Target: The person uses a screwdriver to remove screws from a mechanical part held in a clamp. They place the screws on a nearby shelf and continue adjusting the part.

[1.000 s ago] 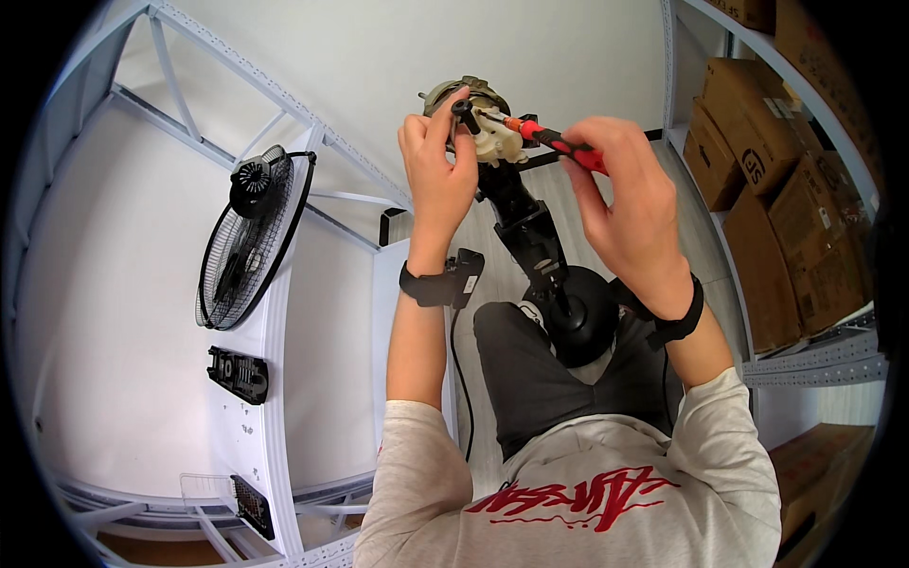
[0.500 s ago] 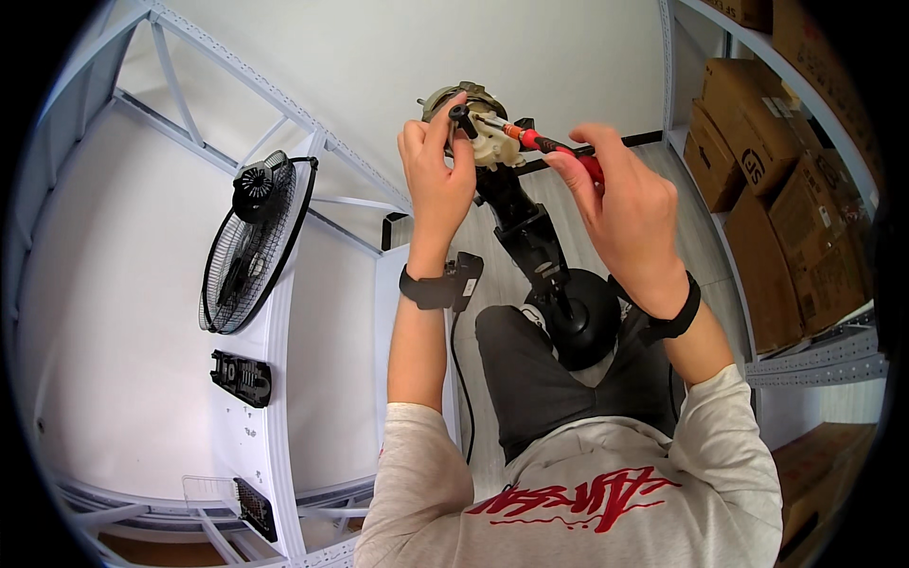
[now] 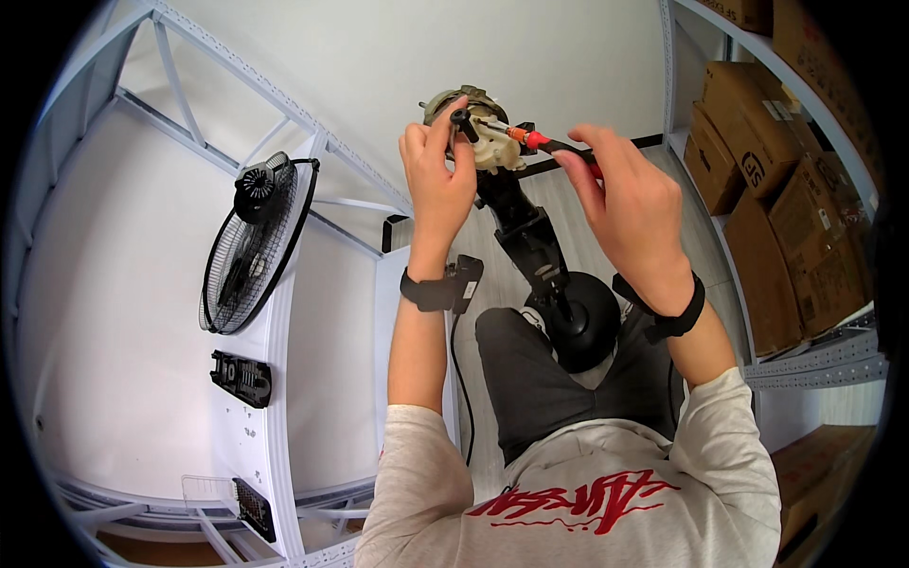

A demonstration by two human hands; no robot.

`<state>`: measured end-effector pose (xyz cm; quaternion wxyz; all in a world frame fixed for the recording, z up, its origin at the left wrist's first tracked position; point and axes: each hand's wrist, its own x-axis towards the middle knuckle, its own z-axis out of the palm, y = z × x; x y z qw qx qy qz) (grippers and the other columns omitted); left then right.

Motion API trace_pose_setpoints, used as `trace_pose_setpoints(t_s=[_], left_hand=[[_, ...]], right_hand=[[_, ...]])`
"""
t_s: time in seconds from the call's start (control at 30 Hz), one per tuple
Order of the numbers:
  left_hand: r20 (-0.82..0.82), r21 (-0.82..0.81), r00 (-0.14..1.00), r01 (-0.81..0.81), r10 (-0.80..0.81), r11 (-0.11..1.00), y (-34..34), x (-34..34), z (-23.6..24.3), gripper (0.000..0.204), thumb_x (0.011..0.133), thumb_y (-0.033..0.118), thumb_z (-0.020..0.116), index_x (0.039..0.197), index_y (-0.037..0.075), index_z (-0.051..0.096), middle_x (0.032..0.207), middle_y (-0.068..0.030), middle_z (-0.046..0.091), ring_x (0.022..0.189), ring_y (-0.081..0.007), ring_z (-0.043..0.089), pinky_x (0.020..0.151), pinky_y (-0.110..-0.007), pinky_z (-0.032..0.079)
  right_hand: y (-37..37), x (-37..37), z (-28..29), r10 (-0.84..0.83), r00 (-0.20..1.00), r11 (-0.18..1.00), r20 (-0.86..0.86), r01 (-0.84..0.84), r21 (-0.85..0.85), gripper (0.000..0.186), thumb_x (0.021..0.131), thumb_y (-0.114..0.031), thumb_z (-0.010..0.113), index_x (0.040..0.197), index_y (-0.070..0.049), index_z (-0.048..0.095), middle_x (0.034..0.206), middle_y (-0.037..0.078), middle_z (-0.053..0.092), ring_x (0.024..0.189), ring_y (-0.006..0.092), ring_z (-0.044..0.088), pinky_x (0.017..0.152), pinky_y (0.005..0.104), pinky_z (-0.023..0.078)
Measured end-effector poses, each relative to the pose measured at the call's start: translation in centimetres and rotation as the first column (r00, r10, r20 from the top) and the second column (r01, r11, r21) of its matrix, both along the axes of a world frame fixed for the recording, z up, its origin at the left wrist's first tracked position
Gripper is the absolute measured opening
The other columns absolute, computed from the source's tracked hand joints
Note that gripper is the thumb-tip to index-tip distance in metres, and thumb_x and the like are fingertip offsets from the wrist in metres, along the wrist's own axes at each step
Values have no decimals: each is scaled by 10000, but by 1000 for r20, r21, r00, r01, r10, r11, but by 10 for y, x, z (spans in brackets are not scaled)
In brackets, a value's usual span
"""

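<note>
1. 2 bare hands work at the fan's motor head [image 3: 496, 150], which sits atop a black stand [image 3: 530, 237] rising from a round base [image 3: 574, 322] by the person's legs.
2. Right hand [image 3: 632, 208]: thumb and fingers close around the handle of a red-and-black screwdriver [image 3: 538, 141], its shaft angled into the cream part of the head.
3. Left hand [image 3: 437, 175]: curled against the head's left side, beside a black knob [image 3: 461, 117]; I cannot tell whether it grips or only braces.
4. Step in hand, as I judge it: turning a screw in the motor head. The tip's seat is too small to make out, so loosening or tightening stays unclear.
5. Next move, probably: keep the head braced, press along the shaft and turn again without letting the tip slip.
6. Compared with 0.5 s ago, less red shows at the handle's rear and more black, suggesting the screwdriver has rolled in the fingers. The left hand keeps nearly the same pose, and the grille [image 3: 260, 241] remains on the shelf [image 3: 275, 379].
</note>
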<state>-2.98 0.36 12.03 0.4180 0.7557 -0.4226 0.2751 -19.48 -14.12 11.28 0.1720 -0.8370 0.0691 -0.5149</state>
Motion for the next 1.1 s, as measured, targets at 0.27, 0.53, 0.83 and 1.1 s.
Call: trace_pose_setpoints(t_s=[0.27, 0.53, 0.83, 1.1], left_hand=[[79, -1, 996, -30, 30, 1000, 0, 3, -2, 426, 901, 33, 541, 1296, 140, 659, 876, -35, 435, 850, -168, 442, 753, -277, 403], [-2, 2, 1000, -3, 3, 1000, 1, 2, -2, 456, 895, 41, 556, 1324, 165, 646, 892, -44, 416, 892, -217, 415, 839, -330, 388], [50, -66, 999, 15, -12, 998, 3, 8, -9, 485, 975, 94, 550, 1454, 62, 481, 892, -4, 414, 810, -131, 406, 771, -269, 404], [7, -186, 1000, -13, 15, 982, 4, 1, -11, 329, 988, 112, 571, 1309, 44, 585, 822, 34, 397, 732, -94, 377, 736, -242, 392]], right_hand=[[11, -2, 6, 158, 976, 983, 151, -170, 69, 284, 811, -9, 723, 1068, -70, 619, 889, 65, 598, 757, 242, 634, 627, 354, 520], [-1, 7, 2, 201, 938, 973, 281, -159, -166, 305, 766, 97, 662, 1035, -40, 624, 976, 79, 632, 909, 291, 619, 766, 377, 522], [-2, 4, -4, 207, 923, 972, 326, -155, -177, 349, 720, 141, 654, 1018, -38, 629, 989, 79, 627, 909, 296, 614, 773, 384, 517], [-3, 4, -5, 193, 928, 979, 319, -163, -121, 326, 734, 123, 686, 1009, -43, 631, 988, 76, 629, 877, 289, 613, 745, 375, 514]])
